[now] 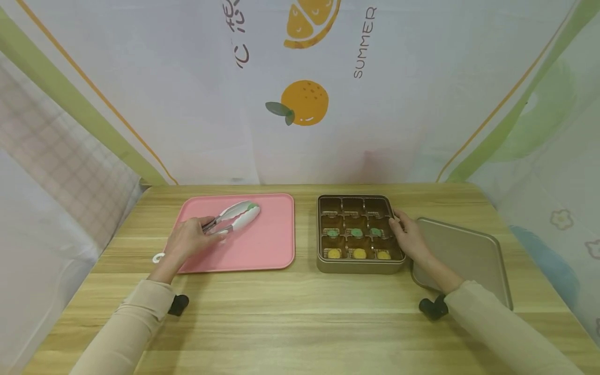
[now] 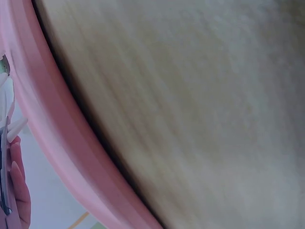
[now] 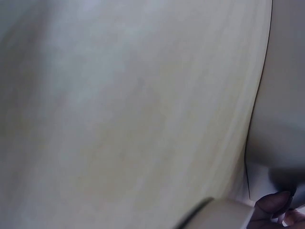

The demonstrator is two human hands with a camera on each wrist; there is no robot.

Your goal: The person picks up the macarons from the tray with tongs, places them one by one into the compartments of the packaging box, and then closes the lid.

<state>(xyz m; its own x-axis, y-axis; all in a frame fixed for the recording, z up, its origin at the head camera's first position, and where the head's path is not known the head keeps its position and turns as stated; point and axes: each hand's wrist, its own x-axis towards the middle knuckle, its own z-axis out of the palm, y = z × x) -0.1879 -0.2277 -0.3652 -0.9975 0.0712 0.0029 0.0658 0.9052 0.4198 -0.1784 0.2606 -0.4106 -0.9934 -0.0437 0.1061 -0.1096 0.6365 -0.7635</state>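
Observation:
My left hand (image 1: pixel 189 238) grips a pair of metal tongs (image 1: pixel 227 220) with white tips, low over a pink tray (image 1: pixel 262 250). A small green piece (image 1: pixel 252 207) shows at the far end of the tongs, between the tips. On the right, my right hand (image 1: pixel 410 239) holds the right rim of a square bronze tin (image 1: pixel 361 267), thumb over the edge. Inside is a brown divided insert (image 1: pixel 353 204). Its middle row has green pieces (image 1: pixel 357 233) and its front row yellow pieces (image 1: pixel 359 253); the back row's compartments are bare.
A flat bronze lid (image 1: pixel 461 250) lies right of the tin, partly under my right forearm. The wooden table (image 1: pixel 281 323) runs back to a printed cloth (image 1: pixel 211 130). A white ring (image 1: pixel 158 258) sits at the tray's left edge.

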